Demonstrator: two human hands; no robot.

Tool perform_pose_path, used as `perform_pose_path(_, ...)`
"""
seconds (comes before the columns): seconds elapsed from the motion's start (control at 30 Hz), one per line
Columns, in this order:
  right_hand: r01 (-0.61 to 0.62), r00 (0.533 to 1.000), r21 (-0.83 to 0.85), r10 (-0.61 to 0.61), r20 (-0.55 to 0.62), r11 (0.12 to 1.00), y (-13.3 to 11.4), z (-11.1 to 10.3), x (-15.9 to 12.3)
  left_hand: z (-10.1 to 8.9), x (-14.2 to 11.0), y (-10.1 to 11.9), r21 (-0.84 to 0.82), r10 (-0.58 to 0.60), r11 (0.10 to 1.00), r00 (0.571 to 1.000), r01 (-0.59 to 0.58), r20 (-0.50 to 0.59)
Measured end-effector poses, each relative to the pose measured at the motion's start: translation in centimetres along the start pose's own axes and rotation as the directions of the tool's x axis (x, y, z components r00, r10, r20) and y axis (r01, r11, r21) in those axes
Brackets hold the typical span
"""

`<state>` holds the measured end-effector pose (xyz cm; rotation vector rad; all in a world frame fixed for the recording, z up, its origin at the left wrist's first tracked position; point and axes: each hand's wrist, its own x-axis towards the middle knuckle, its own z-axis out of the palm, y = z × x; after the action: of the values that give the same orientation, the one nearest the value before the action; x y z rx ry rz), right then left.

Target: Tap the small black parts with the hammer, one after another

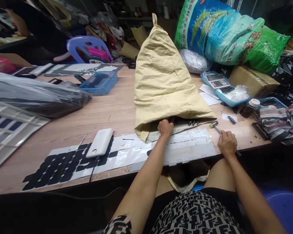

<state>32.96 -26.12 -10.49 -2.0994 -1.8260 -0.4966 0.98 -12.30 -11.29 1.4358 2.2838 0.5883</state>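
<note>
A pale yellow cloth bag [163,74] lies on the table with its mouth towards me. My left hand [165,127] is at that mouth with its fingers curled closed; whatever they grip is hidden in the shadow of the opening. Small black pieces [193,122] show inside the bag, right of that hand. Near the table's front edge, my right hand [227,143] is wrapped round the handle of a small hammer [217,128], whose head points up and left. Between the hands lies a worn whitish board [190,146].
At left, a white power bank [100,143] with a cable rests on a sheet of black patches [61,165]. Behind it stands a blue basket [100,83]. To the right are a calculator [217,81], a small jar [250,107] and a striped cloth [280,123]. Another person sits far left.
</note>
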Motion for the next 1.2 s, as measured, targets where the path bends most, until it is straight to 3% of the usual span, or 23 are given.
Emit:
perform_pose_path(0.1,-0.004,1.0,-0.004,0.004,0.009,1.0,0.0,0.1,0.0,0.1,-0.1,-0.2,0.038,0.013,0.999,1.0,-0.012,-0.011)
perform_pose_path(0.3,-0.005,1.0,0.007,0.005,-0.009,1.0,0.0,0.0,0.0,-0.6,0.8,0.9,-0.003,0.019,1.0,0.997,-0.019,0.072)
perform_pose_path(0.37,-0.004,1.0,0.005,0.004,-0.008,1.0,0.0,-0.1,0.0,-0.9,0.1,0.4,-0.023,0.036,0.999,0.997,-0.035,0.062)
perform_pose_path(0.47,-0.01,1.0,0.014,0.01,0.0,1.0,0.0,-0.1,0.0,-1.1,-2.6,-1.4,-0.065,0.142,0.987,0.989,-0.144,-0.036)
perform_pose_path(0.57,-0.016,1.0,0.027,0.016,0.006,1.0,0.1,0.1,0.0,-0.9,-6.3,-2.9,-0.136,0.355,0.924,0.934,-0.358,-0.047)
perform_pose_path(0.67,-0.018,1.0,0.024,0.018,-0.001,1.0,0.2,0.3,0.0,-0.3,-9.0,-3.0,-0.192,0.582,0.804,0.811,-0.563,0.057)
perform_pose_path(0.77,-0.02,1.0,0.025,0.02,-0.001,0.999,0.2,0.4,0.0,0.4,-10.0,-2.4,-0.209,0.661,0.744,0.744,-0.634,0.097)
perform_pose_path(0.9,-0.042,0.998,0.079,0.037,0.055,0.996,0.6,0.4,0.4,0.9,-9.5,-2.1,-0.264,0.651,0.747,0.753,-0.611,0.098)
perform_pose_path(1.03,-0.119,0.99,0.279,0.092,0.109,0.953,1.0,-0.4,0.9,1.0,-9.0,-2.4,-0.295,0.626,0.763,0.772,-0.575,0.113)
perform_pose_path(1.13,-0.142,0.989,0.505,0.106,0.099,0.851,-0.2,-1.8,0.4,1.0,-9.0,-2.3,-0.308,0.608,0.775,0.784,-0.552,0.126)
perform_pose_path(1.2,-0.102,0.992,0.654,0.023,0.127,0.749,-1.9,-3.0,-0.4,1.0,-9.0,-2.2,-0.321,0.595,0.782,0.794,-0.534,0.129)
